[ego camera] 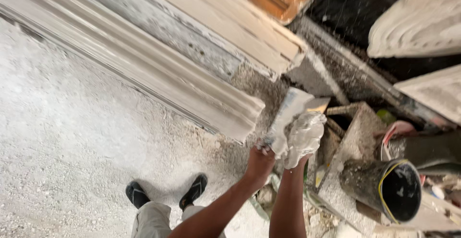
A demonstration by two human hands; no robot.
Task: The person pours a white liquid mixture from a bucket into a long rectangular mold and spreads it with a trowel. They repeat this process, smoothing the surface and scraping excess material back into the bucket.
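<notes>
My left hand (260, 163) grips the handle of a wide flat scraper blade (291, 109), which is smeared with white plaster. My right hand (303, 137), thickly coated in wet white plaster, presses against the blade's right side and cups a lump of plaster. Both hands are just right of the cut end of a long white plaster cornice moulding (158, 74) that runs diagonally up to the left.
The floor (62, 137) is covered in white plaster dust. My feet in dark sandals (165, 192) stand below. A black bucket (391, 190) lies tilted at lower right. More plaster mouldings (422, 24) sit at upper right, with wooden boards (357, 132) between.
</notes>
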